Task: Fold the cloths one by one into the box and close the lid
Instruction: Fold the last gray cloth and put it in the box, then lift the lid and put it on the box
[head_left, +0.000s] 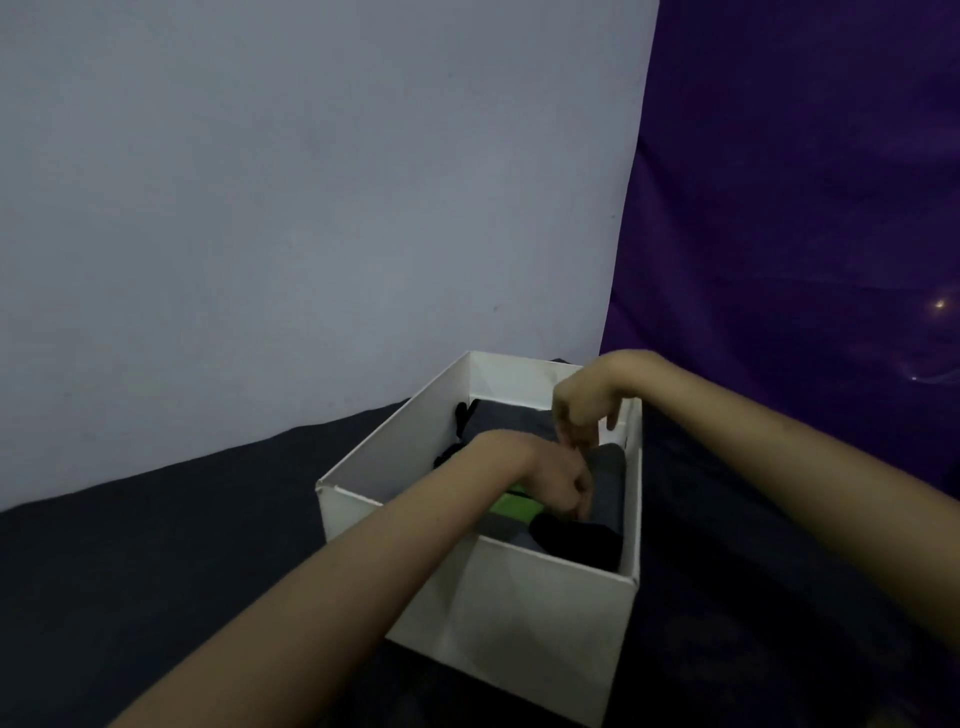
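A white open box stands on a dark surface, low and right of centre. Inside lie folded cloths: a grey cloth along the right wall, a bright green cloth, a black cloth at the near end and a dark one at the far end. My left hand reaches down into the box with its fingers closed on the grey cloth's edge. Just above it, my right hand hangs over the box's right side, fingers bent down and pinching the same grey cloth. No lid is in view.
The dark fabric-covered surface spreads around the box. A pale grey wall rises behind it and a purple curtain hangs at the right.
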